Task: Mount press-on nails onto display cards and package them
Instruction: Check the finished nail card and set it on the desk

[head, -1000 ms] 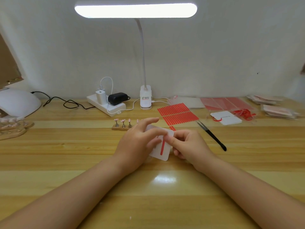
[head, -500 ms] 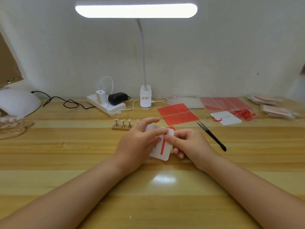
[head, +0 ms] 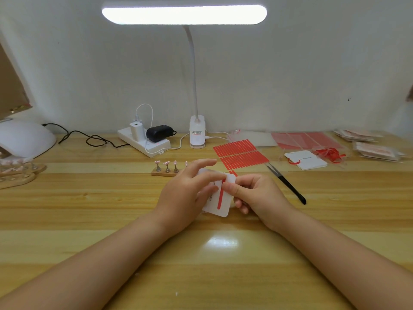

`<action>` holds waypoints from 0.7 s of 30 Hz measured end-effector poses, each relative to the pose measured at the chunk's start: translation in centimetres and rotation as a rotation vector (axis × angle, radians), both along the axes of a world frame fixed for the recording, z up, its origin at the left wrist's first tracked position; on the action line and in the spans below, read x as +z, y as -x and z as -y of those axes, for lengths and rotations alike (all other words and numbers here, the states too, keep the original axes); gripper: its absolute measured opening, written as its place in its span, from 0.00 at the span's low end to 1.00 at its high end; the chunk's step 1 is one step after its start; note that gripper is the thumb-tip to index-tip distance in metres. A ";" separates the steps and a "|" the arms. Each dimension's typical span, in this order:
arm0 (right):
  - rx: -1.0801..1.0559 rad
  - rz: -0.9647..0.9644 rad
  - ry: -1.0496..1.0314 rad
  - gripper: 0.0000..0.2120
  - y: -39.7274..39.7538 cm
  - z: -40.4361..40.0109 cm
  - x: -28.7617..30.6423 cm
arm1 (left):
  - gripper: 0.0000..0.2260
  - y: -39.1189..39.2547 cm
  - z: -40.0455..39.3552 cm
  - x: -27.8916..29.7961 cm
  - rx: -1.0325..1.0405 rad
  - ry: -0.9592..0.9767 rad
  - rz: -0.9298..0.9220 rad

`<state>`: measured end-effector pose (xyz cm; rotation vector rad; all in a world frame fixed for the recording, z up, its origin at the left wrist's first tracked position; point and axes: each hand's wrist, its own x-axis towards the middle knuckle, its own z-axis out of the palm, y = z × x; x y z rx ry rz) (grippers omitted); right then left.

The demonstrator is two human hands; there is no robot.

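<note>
A plain white wall (head: 290,70) closes the scene behind a wooden desk (head: 93,211) of pale and darker yellow planks running left to right, its varnish throwing back a bright patch of glare near the front. A white clip-on desk lamp (head: 184,15) stands at the back edge, its bendy neck rising to a long lit bar that spreads even light over the surface. At the far left a brown cardboard panel (head: 10,90) leans against the wall, and a white power strip (head: 144,143) with plugs and trailing cables lies near the lamp's base.
</note>
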<state>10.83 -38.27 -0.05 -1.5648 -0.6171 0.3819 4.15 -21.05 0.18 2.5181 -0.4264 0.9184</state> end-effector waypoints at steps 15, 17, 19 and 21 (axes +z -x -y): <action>-0.005 -0.057 -0.065 0.16 -0.3 0.0 -0.2 | 0.06 0.3 0.3 0.1 0.015 0.002 -0.011; 0.011 -0.058 -0.075 0.14 -0.2 -0.1 -0.2 | 0.12 0.2 0.2 0.0 0.007 0.040 -0.004; 0.029 -0.045 -0.091 0.12 -0.1 -0.1 -0.2 | 0.16 0.1 0.2 0.0 -0.001 0.012 0.002; 0.037 -0.037 -0.101 0.11 0.0 -0.2 -0.1 | 0.14 0.1 0.1 0.0 -0.002 -0.029 0.017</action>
